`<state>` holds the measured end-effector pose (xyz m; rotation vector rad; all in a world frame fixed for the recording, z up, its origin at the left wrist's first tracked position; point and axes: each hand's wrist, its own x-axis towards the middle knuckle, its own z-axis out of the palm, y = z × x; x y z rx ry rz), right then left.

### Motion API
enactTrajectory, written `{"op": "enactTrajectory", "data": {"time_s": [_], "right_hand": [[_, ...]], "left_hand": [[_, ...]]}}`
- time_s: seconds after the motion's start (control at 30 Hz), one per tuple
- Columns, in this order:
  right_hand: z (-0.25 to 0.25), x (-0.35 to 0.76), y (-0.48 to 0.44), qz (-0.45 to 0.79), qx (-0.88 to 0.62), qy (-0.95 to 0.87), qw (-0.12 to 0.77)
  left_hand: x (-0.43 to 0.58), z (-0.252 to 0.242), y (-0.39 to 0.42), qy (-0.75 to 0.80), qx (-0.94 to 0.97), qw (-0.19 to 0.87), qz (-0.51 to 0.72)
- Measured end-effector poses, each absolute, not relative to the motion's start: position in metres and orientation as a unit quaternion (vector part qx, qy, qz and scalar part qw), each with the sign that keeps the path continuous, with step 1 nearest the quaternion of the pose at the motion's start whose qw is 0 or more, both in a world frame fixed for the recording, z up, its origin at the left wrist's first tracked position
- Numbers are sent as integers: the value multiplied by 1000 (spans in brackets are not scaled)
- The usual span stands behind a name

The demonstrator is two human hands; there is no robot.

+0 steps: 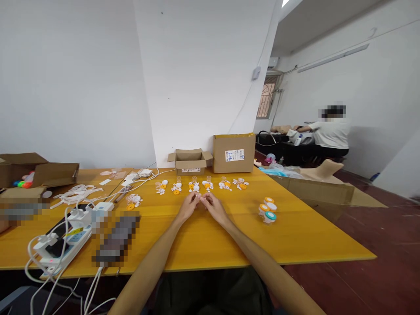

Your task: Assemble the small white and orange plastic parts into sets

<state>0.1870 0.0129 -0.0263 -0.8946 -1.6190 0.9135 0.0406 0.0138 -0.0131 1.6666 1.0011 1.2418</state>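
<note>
My left hand point(188, 207) and my right hand point(214, 207) meet over the middle of the table, their fingertips pinched together. Whatever they hold is too small and too covered to make out. Just beyond them runs a row of small part groups: clear plastic cups point(194, 179), white discs point(196, 187) and orange rings point(207, 186). Another such group, with an orange ring point(131, 206), lies to the left. On the right stand several clear jars with lids, among them a teal-rimmed lid point(271, 215) and a white lid point(271, 205).
A small open carton point(190, 166) and a larger closed box point(233, 153) stand at the back. A white power strip point(77, 238) with cables and a phone point(116, 240) lie left. At far left is an open box point(55, 175). A person point(331, 133) sits in the right background.
</note>
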Motion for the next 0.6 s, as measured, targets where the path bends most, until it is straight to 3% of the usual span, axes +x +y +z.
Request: {"op": "enactTrajectory", "data": {"time_s": [0.6], "right_hand": [[-24,188,11,357,-357,-694,515]], "left_hand": [[40,-12,14,401,645,426,492]]}}
